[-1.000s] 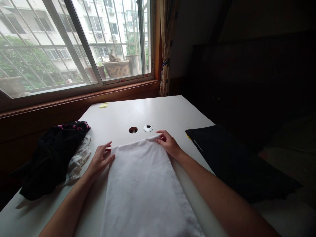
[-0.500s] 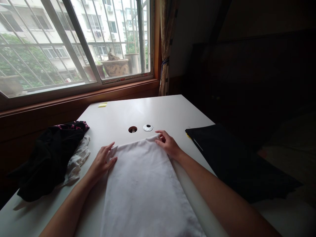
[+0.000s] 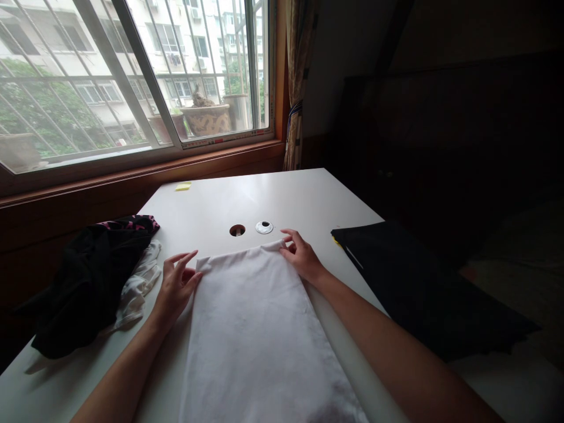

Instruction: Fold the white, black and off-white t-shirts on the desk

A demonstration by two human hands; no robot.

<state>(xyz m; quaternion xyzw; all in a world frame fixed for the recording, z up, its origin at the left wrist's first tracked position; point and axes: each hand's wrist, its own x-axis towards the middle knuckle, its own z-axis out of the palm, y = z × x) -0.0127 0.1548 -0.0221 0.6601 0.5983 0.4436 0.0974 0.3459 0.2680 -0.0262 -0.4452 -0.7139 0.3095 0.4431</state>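
Note:
A long piece of folded white cloth (image 3: 259, 329) lies flat on the table, its far edge slightly rumpled and its near end running out of view. At its far right corner, my right hand (image 3: 304, 258) has thumb and fingers closed on the fabric. My left hand (image 3: 178, 285) is beside the far left corner with fingers apart. Its thumb tip reaches the cloth's edge, while the index finger points over the table just beyond the corner.
The white table (image 3: 282, 194) has a round hole (image 3: 237, 231) and a round grommet (image 3: 264, 227). A black garment (image 3: 83, 288) and crumpled pale fabric (image 3: 138, 288) lie left, dark folded fabric (image 3: 423, 288) right. A yellow note (image 3: 183, 186) is near the barred window (image 3: 132, 76).
My left hand has lifted off the cloth's far left corner and shifted left, uncovering that corner. My right hand stays at the far right corner, its fingers slightly shifted.

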